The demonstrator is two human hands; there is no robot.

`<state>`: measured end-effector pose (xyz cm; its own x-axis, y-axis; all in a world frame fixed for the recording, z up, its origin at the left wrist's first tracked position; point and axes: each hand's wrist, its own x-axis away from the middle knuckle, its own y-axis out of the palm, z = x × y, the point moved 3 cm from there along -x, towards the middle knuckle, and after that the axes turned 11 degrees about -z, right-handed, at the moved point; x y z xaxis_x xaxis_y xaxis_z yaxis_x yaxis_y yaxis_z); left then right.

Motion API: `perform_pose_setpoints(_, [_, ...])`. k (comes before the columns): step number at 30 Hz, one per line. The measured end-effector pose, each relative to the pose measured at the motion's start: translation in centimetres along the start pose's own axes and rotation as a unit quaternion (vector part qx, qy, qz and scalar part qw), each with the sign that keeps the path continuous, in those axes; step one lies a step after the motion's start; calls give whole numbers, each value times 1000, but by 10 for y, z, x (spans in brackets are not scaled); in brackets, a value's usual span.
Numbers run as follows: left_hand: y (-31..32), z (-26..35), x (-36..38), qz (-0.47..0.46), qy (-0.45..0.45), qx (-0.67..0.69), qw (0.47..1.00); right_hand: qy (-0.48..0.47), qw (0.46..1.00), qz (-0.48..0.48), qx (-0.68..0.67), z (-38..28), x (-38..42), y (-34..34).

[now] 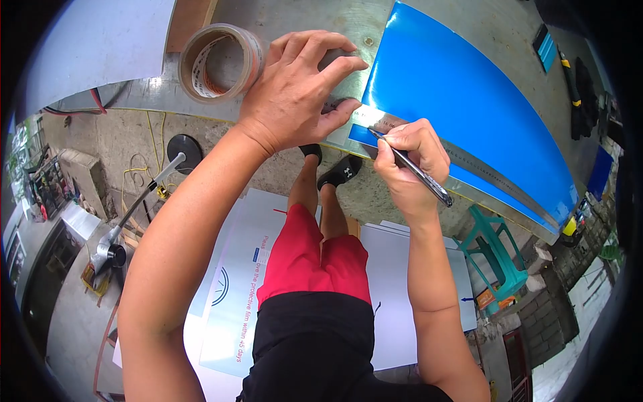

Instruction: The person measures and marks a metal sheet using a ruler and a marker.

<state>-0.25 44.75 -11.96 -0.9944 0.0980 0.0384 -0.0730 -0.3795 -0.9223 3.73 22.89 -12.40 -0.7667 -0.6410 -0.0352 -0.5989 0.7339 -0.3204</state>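
Note:
A glossy blue sheet with a curved far edge lies on the metal work surface. Along its near edge runs a steel ruler, its left end passing under my left hand. My left hand is open, fingers spread and bent, with the thumb tip at the ruler beside the sheet's left edge. In my right hand is a black pen, gripped between thumb and fingers. Its tip points at the ruler's near edge, close to the sheet's left corner. A wide roll of clear tape stands just behind my left hand.
At the table's upper left is a pale sheet. A blue-and-black flat tool lies at the far right. Below the table are a green plastic stool, printed white panels on the ground and a metal pole with a round black base.

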Motion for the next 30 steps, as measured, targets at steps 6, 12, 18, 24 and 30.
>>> perform_pose_setpoints(6, [0, 0, 0, 1, 1, 3, 1000, 4, 1000, -1, -8, 2, 1, 0])
perform_pose_setpoints(12, [0, 0, 0, 3, 2, 6, 1000, 1, 1000, -3, 2, 2, 1, 0])
perform_pose_setpoints(18, [0, 0, 0, -2, 2, 3, 1000, -3, 1000, -4, 6, 2, 1, 0])
perform_pose_setpoints(24, [0, 0, 0, -2, 3, 5, 1000, -9, 1000, -7, 12, 0, -1, 0])
perform_pose_setpoints(30, [0, 0, 0, -1, 2, 3, 1000, -16, 1000, -8, 16, 0, -1, 0])
